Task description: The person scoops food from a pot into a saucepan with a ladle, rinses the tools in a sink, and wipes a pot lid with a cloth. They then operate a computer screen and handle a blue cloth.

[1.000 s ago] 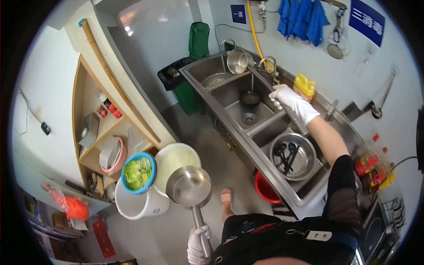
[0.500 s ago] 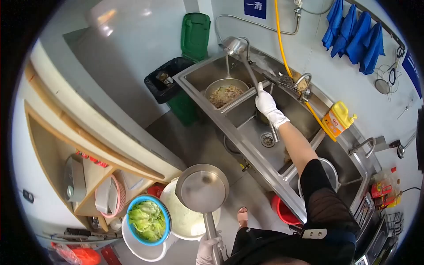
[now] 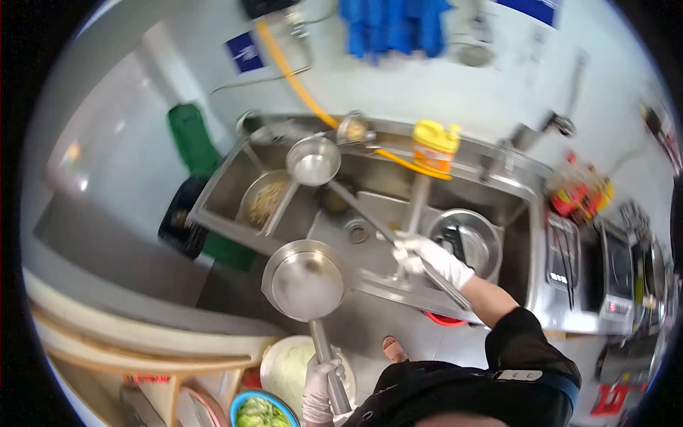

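In a white glove, my left hand (image 3: pixel 324 390) grips the long handle of a metal saucepan (image 3: pixel 307 285). The pan hangs level in front of the sink's near edge, over the floor, and nothing solid shows inside it. My gloved right hand (image 3: pixel 432 260) is closed around the handle of a long metal ladle (image 3: pixel 314 161). Its bowl hangs over the steel sink (image 3: pixel 388 281), beyond the saucepan. A strainer pan with brownish food scraps (image 3: pixel 265 203) sits in the left basin. Near my right hand, a round metal pot (image 3: pixel 485 242) with a dark object in it stands in the right basin.
A yellow jug (image 3: pixel 434 148) and a yellow hose (image 3: pixel 299 89) are at the sink's back edge. A blue basin of lettuce (image 3: pixel 263 411) and a white bucket (image 3: pixel 274 373) stand below. A green bin (image 3: pixel 196 139) is left; a scale (image 3: pixel 617 267) is right.
My view has turned right. The ladle has come down from the back left of the sink towards me, its bowl now nearer the saucepan. My left hand still holds the saucepan.
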{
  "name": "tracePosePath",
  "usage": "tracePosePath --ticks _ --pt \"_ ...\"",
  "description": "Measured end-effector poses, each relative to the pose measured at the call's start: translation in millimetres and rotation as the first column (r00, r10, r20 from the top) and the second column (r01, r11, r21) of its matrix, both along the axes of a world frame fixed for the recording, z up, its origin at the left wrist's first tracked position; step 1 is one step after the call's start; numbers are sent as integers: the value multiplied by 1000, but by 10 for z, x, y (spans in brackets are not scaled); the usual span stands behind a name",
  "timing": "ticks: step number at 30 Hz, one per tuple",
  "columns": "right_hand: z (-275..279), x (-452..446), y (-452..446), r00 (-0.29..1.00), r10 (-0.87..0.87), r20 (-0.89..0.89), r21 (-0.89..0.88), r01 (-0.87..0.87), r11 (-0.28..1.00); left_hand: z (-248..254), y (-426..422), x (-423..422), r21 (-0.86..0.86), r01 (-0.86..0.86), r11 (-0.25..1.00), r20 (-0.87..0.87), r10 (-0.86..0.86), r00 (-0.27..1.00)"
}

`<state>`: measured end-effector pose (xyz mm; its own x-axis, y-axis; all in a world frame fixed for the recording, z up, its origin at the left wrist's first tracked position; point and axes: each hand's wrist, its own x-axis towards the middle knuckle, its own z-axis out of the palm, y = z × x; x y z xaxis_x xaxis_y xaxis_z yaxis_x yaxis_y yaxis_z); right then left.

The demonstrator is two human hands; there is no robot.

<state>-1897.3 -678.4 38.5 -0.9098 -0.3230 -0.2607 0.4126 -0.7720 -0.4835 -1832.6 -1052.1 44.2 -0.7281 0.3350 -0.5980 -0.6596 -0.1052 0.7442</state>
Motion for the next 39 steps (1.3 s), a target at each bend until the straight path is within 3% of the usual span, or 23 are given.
tracePosePath --ticks 2,3,4,6,9,12,14,18,22,23,25,28,30,32,34,38,39 --pt "254 1071 135 995 -99 -34 115 102 988 36 252 -6 12 162 987 -3 -162 987" --pt "310 1594 174 991 -129 34 22 128 992 63 403 35 52 201 978 -10 -201 980" --pt "584 2197 158 987 -154 48 127 147 981 63 575 184 101 259 961 -19 -258 966" --pt "817 3365 145 979 -206 -1 155 204 967 193 959 612 14 411 911 -29 -411 911" --pt "860 4854 29 926 -370 -78 156 378 912 24 1510 1151 79 652 754 -87 -646 758" --pt "976 5796 -252 833 -525 -176 184 551 814 491 1984 1873 133 801 584 -88 -798 597" --pt "998 6454 -298 787 -607 -107 177 616 768 546 2352 2262 164 899 405 -105 -899 424" --pt "839 7893 -742 625 -772 -116 196 776 599 153 2926 3420 376 911 168 -72 -975 209" --pt "835 8685 -801 394 -918 -43 96 916 389 182 3726 4634 299 953 -41 -69 -997 -21" --pt "852 8835 -756 327 -945 -26 142 937 320 192 3923 4917 270 960 -74 -49 -997 -63" --pt "687 9175 -588 253 -966 -57 147 959 243 36 4432 5400 352 921 -167 14 -983 -183" --pt "549 9878 -278 135 -980 -147 209 973 102 -184 5037 6394 449 871 -201 146 -945 -293" --pt "354 10269 27 -48 -996 -72 197 979 -61 -389 5518 6960 485 847 -218 200 -915 -350" --pt "338 10580 321 -115 -991 -73 198 972 -128 -419 5981 7479 482 837 -261 200 -897 -395" --pt "387 11005 614 -258 -966 22 84 963 -256 -432 6487 8047 586 767 -262 250 -842 -478" --pt "197 11955 1030 -337 -941 -17 53 940 -338 -261 7208 9179 474 825 -308 225 -863 -452" --pt "56 12171 1120 -385 -923 16 -151 911 -383 -238 7412 9436 467 818 -337 193 -863 -466"
